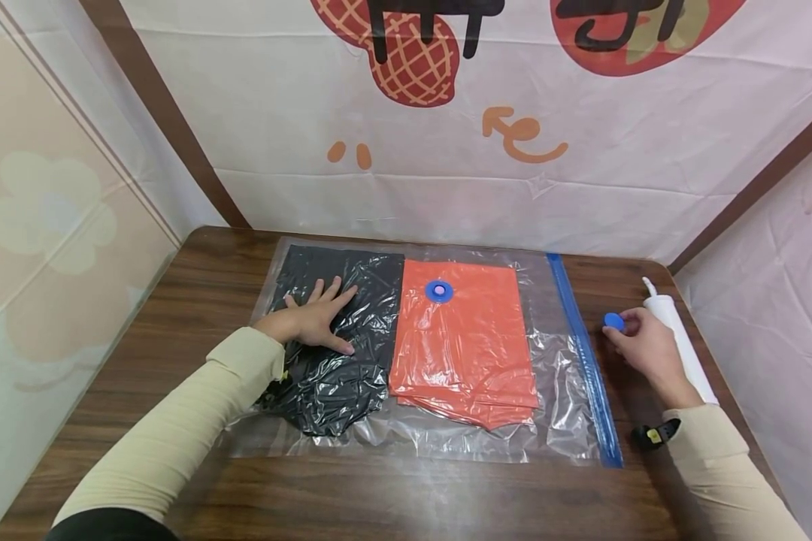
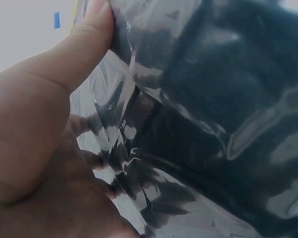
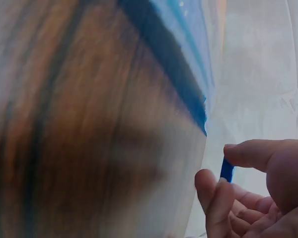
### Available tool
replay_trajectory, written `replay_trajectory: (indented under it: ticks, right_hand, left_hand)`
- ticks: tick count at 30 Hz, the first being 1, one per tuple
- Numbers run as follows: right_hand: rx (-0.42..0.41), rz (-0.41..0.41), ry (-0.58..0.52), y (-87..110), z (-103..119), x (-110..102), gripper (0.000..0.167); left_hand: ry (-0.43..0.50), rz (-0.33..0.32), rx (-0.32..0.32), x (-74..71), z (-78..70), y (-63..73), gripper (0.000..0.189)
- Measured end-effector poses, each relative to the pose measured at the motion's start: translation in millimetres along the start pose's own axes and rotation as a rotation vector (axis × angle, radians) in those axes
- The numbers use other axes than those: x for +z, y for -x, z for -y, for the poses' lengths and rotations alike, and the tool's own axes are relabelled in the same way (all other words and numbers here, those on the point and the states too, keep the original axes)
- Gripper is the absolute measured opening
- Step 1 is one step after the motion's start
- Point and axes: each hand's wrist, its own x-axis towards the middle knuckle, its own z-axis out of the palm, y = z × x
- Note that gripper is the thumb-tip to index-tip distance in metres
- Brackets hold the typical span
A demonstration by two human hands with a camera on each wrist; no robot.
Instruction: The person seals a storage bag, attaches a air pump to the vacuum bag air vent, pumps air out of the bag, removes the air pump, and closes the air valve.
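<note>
A clear vacuum storage bag [image 1: 460,443] lies flat with a folded black item [image 1: 352,270] on its left and a folded orange item [image 1: 467,346] beside it. Over the orange one sits a round blue valve [image 1: 439,291] with a pinkish centre. The left hand [image 1: 314,319] rests with spread fingers on the plastic above the black item; the left wrist view shows the thumb [image 2: 89,39] against the shiny film. Right of the bag, the right hand [image 1: 649,349] pinches a small round blue cap [image 1: 613,321], seen edge-on in the right wrist view between thumb and finger.
A blue zip strip [image 1: 585,361] runs along the bag's right edge. Beyond the right hand lies a white hand pump [image 1: 680,346] with a thin white nozzle. The wooden table [image 1: 406,496] meets printed fabric walls [image 1: 406,203] at the back and sides.
</note>
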Motion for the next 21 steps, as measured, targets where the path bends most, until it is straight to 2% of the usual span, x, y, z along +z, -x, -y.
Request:
replay_trajectory:
  ticks: [6,14,21]
  right_hand:
    - [-0.071,-0.004,-0.025,-4.9,11,0,0.046]
    - [-0.102,0.022,-0.035,-13.3,36,3,0.042]
    - [-0.181,0.098,-0.090,-25.8,69,10,0.044]
  left_hand:
    - [0.000,0.000,-0.001,0.3,-0.1,-0.5,0.118]
    - [-0.003,0.000,0.004,1.5,0.0,-0.9,0.118]
    - [-0.009,0.007,-0.013,-1.1,-1.6,-0.5,0.118]
